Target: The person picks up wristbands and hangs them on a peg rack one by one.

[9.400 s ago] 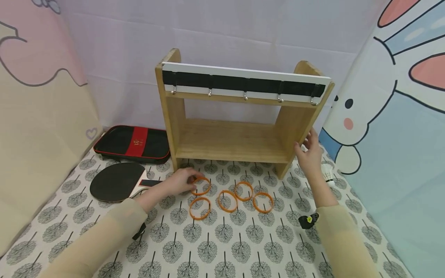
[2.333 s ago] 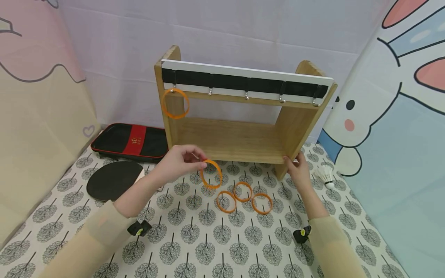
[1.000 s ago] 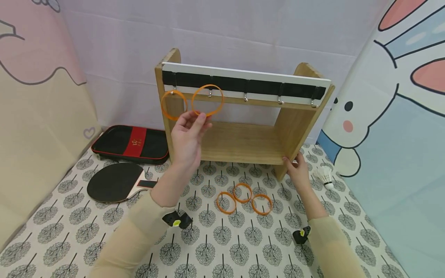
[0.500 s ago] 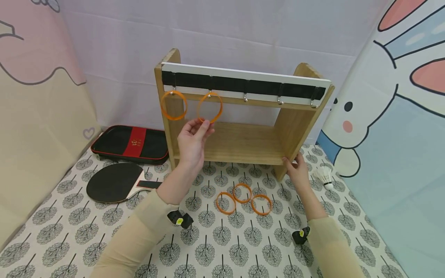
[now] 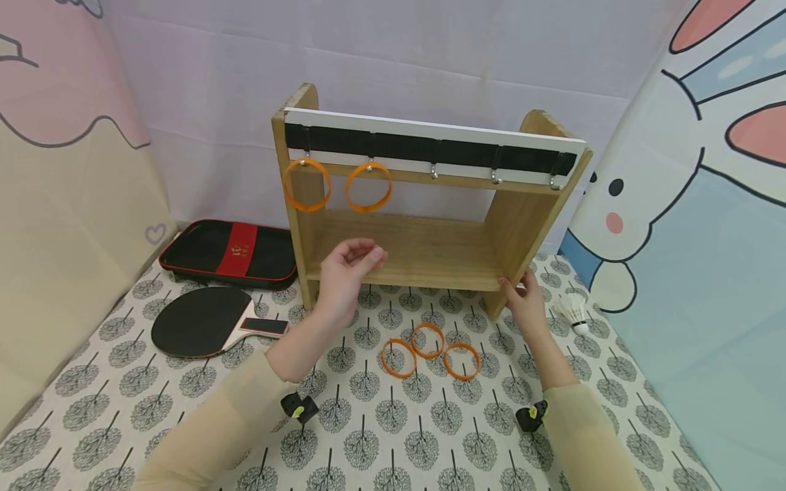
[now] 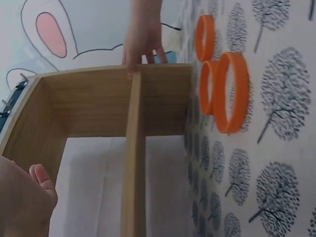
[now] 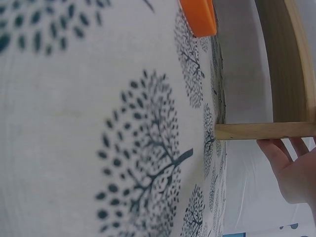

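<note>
My left hand (image 5: 346, 276) hovers in front of the wooden shelf (image 5: 424, 252), fingers loosely bent and holding nothing. Above it, two orange rings hang from the hooks: one ring (image 5: 307, 207) on the leftmost hook, another ring (image 5: 368, 207) on the second. With the thumb in front and fingers behind, my right hand (image 5: 527, 300) grips the shelf's right side panel low down; the right wrist view also has this hand (image 7: 296, 175) at the panel's edge. Three more orange rings lie on the cloth, among them the rightmost ring (image 5: 462, 376).
Three bare hooks, such as the middle hook (image 5: 434, 172), continue along the white rail. A table tennis bat (image 5: 202, 320) and a black and red case (image 5: 202, 251) lie on the left. A shuttlecock (image 5: 574, 312) rests right of the shelf on the tree-patterned cloth (image 5: 393, 436).
My left hand lifted a ring from the cloth, hung it on the second hook, let go and dropped lower. An earlier ring went onto the first hook. My right hand has slid lower along the panel.
</note>
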Demonstrator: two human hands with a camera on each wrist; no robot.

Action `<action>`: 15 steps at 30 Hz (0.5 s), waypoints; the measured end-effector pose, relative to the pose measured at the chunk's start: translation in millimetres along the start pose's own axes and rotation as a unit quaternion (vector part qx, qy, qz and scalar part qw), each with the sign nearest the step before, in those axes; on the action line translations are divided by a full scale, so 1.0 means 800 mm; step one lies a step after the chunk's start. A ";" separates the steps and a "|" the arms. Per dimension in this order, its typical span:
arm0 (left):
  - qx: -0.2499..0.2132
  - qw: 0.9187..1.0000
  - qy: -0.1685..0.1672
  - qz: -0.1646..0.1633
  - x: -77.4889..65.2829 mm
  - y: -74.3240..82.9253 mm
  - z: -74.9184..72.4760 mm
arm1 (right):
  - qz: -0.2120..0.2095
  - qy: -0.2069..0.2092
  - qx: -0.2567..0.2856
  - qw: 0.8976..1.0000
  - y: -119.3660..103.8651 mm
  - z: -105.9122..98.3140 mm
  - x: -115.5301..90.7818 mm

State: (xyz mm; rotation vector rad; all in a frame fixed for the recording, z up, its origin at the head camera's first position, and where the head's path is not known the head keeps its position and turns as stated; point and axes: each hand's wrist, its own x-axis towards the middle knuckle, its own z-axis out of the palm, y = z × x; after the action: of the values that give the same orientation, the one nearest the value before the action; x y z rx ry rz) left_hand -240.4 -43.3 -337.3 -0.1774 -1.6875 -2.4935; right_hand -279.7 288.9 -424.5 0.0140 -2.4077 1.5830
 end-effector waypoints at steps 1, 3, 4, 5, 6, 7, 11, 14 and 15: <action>0.022 1.000 -0.006 -0.008 -0.001 -0.004 -0.003 | -0.001 0.000 0.000 1.000 0.000 0.000 0.000; 0.066 0.997 -0.026 -0.022 -0.004 -0.011 -0.010 | -0.002 0.000 -0.001 1.000 0.000 0.000 0.000; 0.094 0.994 -0.036 -0.029 -0.005 -0.014 -0.014 | -0.001 0.000 -0.003 1.000 0.000 0.000 0.000; 0.122 0.991 -0.048 -0.036 -0.006 -0.018 -0.018 | -0.002 0.000 -0.006 1.000 -0.001 0.000 0.000; 0.150 0.986 -0.062 -0.040 -0.007 -0.022 -0.022 | -0.002 0.001 -0.008 1.000 -0.001 0.000 0.001; 0.173 0.981 -0.075 -0.045 -0.008 -0.026 -0.026 | -0.001 0.001 -0.009 1.000 -0.001 0.000 0.001; 0.263 0.954 -0.131 -0.055 -0.009 -0.044 -0.040 | -0.001 0.002 -0.012 1.000 0.001 0.000 0.002; 0.307 0.935 -0.172 -0.049 -0.007 -0.057 -0.048 | 0.001 0.004 -0.016 1.000 0.002 -0.001 0.003; 0.319 0.928 -0.186 -0.045 -0.007 -0.062 -0.050 | 0.002 0.004 -0.016 1.000 0.002 -0.001 0.003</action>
State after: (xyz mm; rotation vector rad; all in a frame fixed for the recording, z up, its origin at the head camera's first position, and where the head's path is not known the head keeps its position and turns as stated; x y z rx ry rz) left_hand -244.4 -62.2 -398.2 -0.5346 -2.6080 -1.8994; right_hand -282.2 290.5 -425.5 -0.0033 -2.4270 1.5428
